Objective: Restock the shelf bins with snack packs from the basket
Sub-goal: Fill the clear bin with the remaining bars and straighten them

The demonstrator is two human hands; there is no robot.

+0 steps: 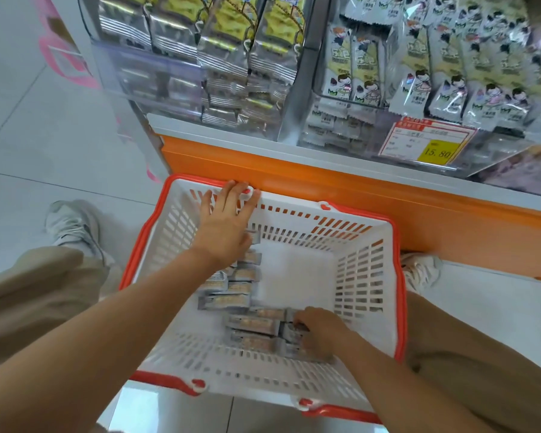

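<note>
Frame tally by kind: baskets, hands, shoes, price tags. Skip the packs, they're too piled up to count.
basket: 1
hands: 2 (left hand on the basket's far rim, right hand gripping snack packs)
shoes: 2
price tag: 1
Total: 6

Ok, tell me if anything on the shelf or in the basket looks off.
Nothing spilled or torn. Only the cartoon packs in the right bin lean every which way, unlike the neat rows in the left bin.
</note>
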